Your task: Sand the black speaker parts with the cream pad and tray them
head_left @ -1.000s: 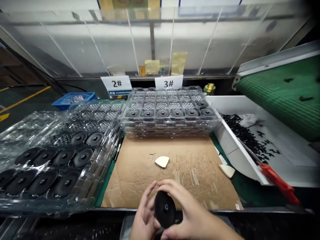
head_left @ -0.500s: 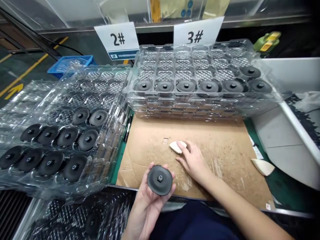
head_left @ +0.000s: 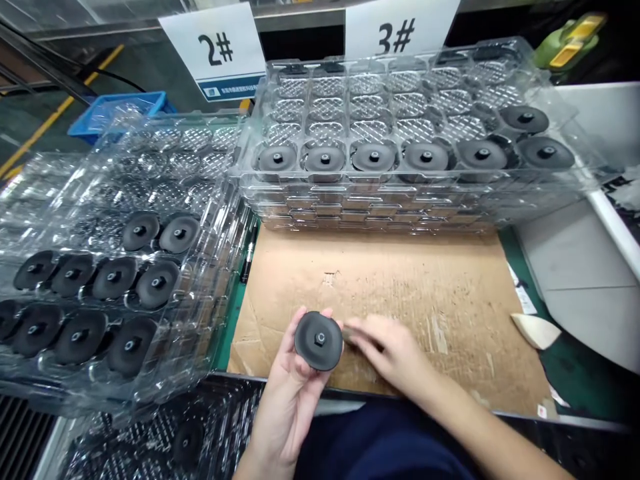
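My left hand (head_left: 287, 393) holds a round black disc (head_left: 319, 341) with a small centre hub, face up, over the near edge of the cardboard sheet (head_left: 400, 273). My right hand (head_left: 387, 350) is blurred, its fingers pinched together right beside the disc's right edge. A small pale tip shows at those fingertips; it looks like the white wedge piece that lay on the cardboard. A second white wedge (head_left: 535, 330) lies at the cardboard's right edge.
A stack of clear blister trays (head_left: 400, 193) under the 3# sign (head_left: 400, 30) carries black discs in its front row. Trays at left (head_left: 210, 220) by the 2# sign (head_left: 215, 50) hold several discs. White bin (head_left: 575, 267) at right, blue basket (head_left: 115, 110) behind.
My right hand went out to the white wedge on the cardboard, and the wedge is gone from there. The hand has come back beside the disc. The view has tilted down and closer.
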Motion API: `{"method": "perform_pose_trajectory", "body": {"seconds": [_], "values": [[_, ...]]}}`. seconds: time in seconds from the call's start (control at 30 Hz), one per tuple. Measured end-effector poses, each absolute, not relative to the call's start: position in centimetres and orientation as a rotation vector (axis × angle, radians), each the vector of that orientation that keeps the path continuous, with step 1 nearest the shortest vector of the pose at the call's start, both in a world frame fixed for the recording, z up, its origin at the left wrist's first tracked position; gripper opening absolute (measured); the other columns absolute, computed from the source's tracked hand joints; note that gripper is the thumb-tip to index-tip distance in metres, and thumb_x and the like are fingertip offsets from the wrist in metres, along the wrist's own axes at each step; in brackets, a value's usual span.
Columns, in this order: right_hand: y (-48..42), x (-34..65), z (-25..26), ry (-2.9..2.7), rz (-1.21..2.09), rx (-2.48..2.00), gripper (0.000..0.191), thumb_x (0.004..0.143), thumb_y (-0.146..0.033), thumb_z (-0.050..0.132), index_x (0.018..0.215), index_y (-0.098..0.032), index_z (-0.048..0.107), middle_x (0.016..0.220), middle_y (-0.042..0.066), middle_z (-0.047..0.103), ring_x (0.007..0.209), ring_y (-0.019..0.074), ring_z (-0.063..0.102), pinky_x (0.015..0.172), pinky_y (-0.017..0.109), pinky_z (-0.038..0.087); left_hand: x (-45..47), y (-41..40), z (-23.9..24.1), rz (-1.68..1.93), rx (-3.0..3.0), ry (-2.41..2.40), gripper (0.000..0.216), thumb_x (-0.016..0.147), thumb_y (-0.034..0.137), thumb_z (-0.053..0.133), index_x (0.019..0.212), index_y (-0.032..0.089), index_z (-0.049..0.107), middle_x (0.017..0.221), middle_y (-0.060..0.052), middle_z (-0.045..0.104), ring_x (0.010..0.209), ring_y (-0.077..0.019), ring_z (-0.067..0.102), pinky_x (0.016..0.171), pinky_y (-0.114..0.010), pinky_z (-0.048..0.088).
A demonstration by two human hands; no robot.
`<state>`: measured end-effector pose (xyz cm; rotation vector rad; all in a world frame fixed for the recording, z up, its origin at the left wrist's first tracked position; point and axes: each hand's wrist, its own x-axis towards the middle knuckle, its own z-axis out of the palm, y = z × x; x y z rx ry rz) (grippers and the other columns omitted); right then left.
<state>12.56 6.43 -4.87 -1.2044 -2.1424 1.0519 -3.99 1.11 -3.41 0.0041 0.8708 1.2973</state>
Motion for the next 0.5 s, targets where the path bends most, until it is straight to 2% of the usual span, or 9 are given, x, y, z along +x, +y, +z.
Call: {"method": "perform_pose_trajectory", "body": {"seconds": [0.1,0.17,0.23,0.33,0.43,0.5], "values": [[7.3,12.3,-1.6,-1.983,1.044,-1.190,0.027,0.092,-0.020,0.043,0.117,-0.021,0.053,0.100,0.005,0.060,0.080,0.0145,0.057,0.071,0.027,0.048,-3.1,1.6,-2.9,1.271,0.048,0.929,0.066,0.064,0.035,0.074,0.124,0.027,0.049,0.126,-0.011,0.056,0.118,-0.0289,0.048,0.100,-0.038,0.039],[7.6,11.9,0.8,-1.961,1.072,-1.017,0.031,0.091,-0.019,0.042,0.121,-0.019,0.050,0.100,0.006,0.059,0.083,0.0150,0.056,0.073,0.027,0.048,-2.6,1.7,-2.7,1.218,0.055,0.934,0.057,0.067,0.034,0.072,0.120,0.025,0.054,0.122,-0.008,0.059,0.117,-0.0271,0.050,0.098,-0.034,0.042],[7.5,11.4,2.6,-2.043,1.188,-0.886,0.031,0.091,-0.016,0.041,0.119,-0.017,0.052,0.097,0.006,0.060,0.085,0.0154,0.056,0.077,0.028,0.047,-2.3,1.7,-2.5,1.172,0.057,0.918,0.047,0.068,0.033,0.072,0.113,0.025,0.059,0.117,-0.005,0.062,0.112,-0.0250,0.054,0.094,-0.031,0.045],[7.5,11.1,3.6,-2.195,1.379,-0.891,0.025,0.090,-0.013,0.041,0.106,-0.020,0.059,0.091,0.002,0.061,0.082,0.0137,0.057,0.075,0.025,0.047,-2.0,1.5,-2.3,1.205,0.047,0.931,0.045,0.061,0.034,0.077,0.104,0.027,0.064,0.109,0.000,0.066,0.102,-0.0199,0.060,0.085,-0.025,0.051],[7.4,10.9,3.4,-2.125,1.144,-0.949,0.027,0.091,-0.016,0.039,0.110,-0.016,0.059,0.087,0.005,0.061,0.077,0.0157,0.056,0.072,0.028,0.047,-1.8,1.3,-1.9,1.219,0.030,0.953,0.033,0.060,0.032,0.077,0.091,0.028,0.068,0.092,0.003,0.070,0.087,-0.0126,0.065,0.073,-0.015,0.053],[7.0,11.2,3.2,-2.048,1.054,-0.905,0.032,0.091,-0.017,0.037,0.117,-0.011,0.054,0.090,0.009,0.061,0.080,0.0174,0.056,0.075,0.031,0.048,-1.8,1.2,-1.6,1.186,0.041,0.952,0.028,0.064,0.031,0.075,0.091,0.029,0.068,0.091,0.004,0.071,0.085,-0.0121,0.065,0.071,-0.014,0.053]]}}
